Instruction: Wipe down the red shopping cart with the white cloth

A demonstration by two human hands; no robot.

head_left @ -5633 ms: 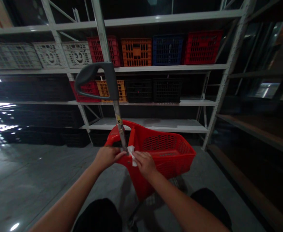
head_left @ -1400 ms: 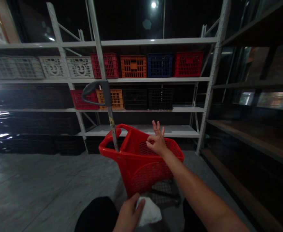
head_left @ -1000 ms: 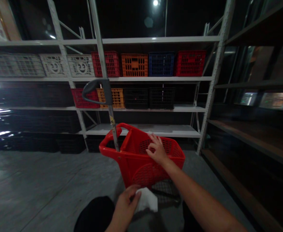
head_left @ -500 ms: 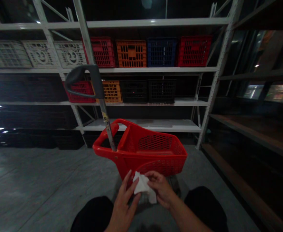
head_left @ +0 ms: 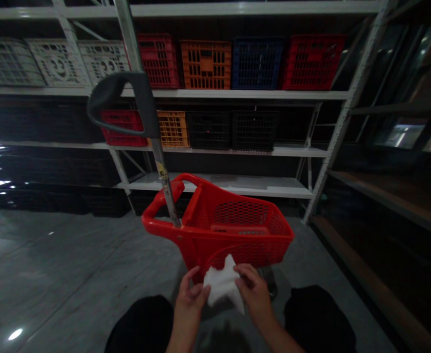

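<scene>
A crumpled white wipe, cloth or soft paper (the picture does not settle which), is held in the air just in front of the near end of a red plastic shopping trolley. The left hand and right hand are slightly apart, with the wipe between them, and each closes on one side of it with the fingers and thumb. The wipe should be very light and limp, with no stiffness to rely on, so it will fold and sag wherever it is unsupported. A pinch on a gathered fold, between thumb and fingertips, looks the surest hold, and gentle handling would suit it in case it is paper and tears.

The trolley stands on a grey polished floor, with a slim metal pole rising to a dark grey loop handle. Dark trousers show below the hands. Beyond stands white metal shelving, carrying rows of perforated plastic crates: red, orange, blue and black
</scene>
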